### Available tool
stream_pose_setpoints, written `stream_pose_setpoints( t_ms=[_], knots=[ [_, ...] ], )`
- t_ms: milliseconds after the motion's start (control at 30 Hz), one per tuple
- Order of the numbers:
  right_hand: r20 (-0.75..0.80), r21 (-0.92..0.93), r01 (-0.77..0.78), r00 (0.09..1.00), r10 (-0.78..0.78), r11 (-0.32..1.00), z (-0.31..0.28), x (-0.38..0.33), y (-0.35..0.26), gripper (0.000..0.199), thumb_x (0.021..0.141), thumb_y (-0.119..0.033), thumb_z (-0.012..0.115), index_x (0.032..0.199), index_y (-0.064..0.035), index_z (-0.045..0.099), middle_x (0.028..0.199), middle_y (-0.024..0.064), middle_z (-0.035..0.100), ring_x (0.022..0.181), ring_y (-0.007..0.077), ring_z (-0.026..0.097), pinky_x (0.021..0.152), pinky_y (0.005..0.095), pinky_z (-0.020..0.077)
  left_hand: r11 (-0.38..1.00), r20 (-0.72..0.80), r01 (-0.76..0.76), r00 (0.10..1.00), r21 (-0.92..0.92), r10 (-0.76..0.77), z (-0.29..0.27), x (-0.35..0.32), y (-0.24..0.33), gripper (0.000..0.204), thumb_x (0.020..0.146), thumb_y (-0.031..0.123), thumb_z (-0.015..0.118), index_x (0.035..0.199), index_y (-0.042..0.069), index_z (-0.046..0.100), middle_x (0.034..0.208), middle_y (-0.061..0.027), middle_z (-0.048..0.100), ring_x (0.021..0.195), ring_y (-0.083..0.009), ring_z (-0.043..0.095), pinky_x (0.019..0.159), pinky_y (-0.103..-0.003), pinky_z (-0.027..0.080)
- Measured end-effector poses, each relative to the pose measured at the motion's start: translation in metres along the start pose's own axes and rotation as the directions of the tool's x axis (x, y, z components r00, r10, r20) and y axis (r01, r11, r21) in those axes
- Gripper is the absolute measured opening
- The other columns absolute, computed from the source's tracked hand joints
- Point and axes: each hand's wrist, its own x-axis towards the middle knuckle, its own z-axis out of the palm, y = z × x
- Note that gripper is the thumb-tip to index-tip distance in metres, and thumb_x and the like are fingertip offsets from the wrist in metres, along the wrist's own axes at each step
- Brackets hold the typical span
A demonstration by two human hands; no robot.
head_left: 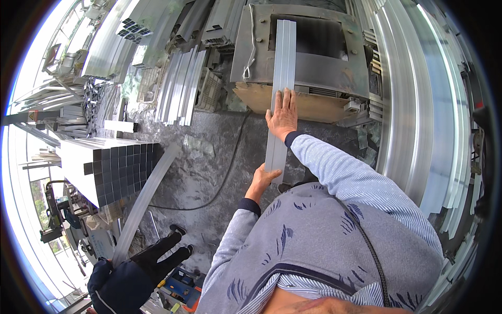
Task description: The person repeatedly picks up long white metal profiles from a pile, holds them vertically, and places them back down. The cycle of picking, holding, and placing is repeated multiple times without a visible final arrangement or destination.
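Observation:
A long silver metal profile [285, 52] with lengthwise ridges stretches away from my body. Its far end lies over the dark opening of a grey metal machine [256, 52]. My left hand [261, 180] is closed around the near end, thumb on top and fingers partly hidden beneath. Farther along, my right hand [283, 115] lies on the upper face, its fingers extended flat and its thumb by the left edge. A brown board [308, 109] sits low on the machine's front, under the profile.
Left stands a stack of square tubes [123, 165]. A person in dark clothes [123, 285] is at lower left, beside a long pale strip [144, 204]. A black cable [230, 175] crosses the floor. Long profiles [402, 94] line the right; shorter ones [180, 86] lie by a crate [209, 91].

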Motion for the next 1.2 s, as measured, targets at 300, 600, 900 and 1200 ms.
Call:
stream_pose_setpoints(
  t_ms=[300,600,900,1200],
  knots=[
    [0.109,0.059,-0.023,0.994,0.017,0.998,0.003,-0.061,-0.008,0.085,0.103,-0.039,0.069,0.17,0.0034,0.038,0.179,0.029,0.023,0.169,0.0512,0.015,0.133,0.0598,0.0294,1.0,0.01,-0.017,1.0,-0.003,0.017,-0.006,-0.039,-0.055,0.052,0.094,0.022,0.095,0.137,0.002,0.073,0.125,-0.0035,0.079,0.113,-0.0155,0.072,0.101,-0.033,0.057],
    [-0.117,0.043,0.034,0.993,-0.028,0.999,0.002,0.07,0.029,0.084,0.099,-0.04,0.074,0.165,0.0013,0.044,0.175,0.0276,0.031,0.166,0.0496,0.024,0.126,0.0651,0.0373,0.993,0.018,-0.117,0.993,0.033,0.117,0.008,0.064,0.038,0.042,0.095,0.015,0.092,0.129,0.0,0.073,0.119,-0.0047,0.08,0.107,-0.0158,0.074,0.095,-0.036,0.061],
    [-0.192,-0.066,-0.064,0.98,0.051,0.996,-0.016,0.296,0.084,0.082,0.092,-0.041,0.078,0.158,0.0005,0.051,0.166,0.0245,0.041,0.161,0.0434,0.031,0.127,0.0621,0.0327,0.991,0.047,-0.072,0.997,0.115,0.067,0.027,0.193,0.232,0.058,0.094,0.033,0.093,0.139,0.003,0.072,0.119,-0.0068,0.08,0.1,-0.0184,0.073,0.08,-0.035,0.056],
    [-0.187,-0.074,-0.049,0.982,0.035,0.996,-0.012,0.191,0.066,0.085,0.094,-0.036,0.078,0.16,0.0039,0.043,0.169,0.0299,0.037,0.163,0.054,0.028,0.128,0.0633,0.0348,0.996,0.048,-0.031,0.998,0.078,0.028,0.034,0.131,0.153,0.05,0.094,0.025,0.091,0.134,0.002,0.075,0.113,-0.0048,0.081,0.096,-0.016,0.074,0.078,-0.035,0.06]
  ],
)
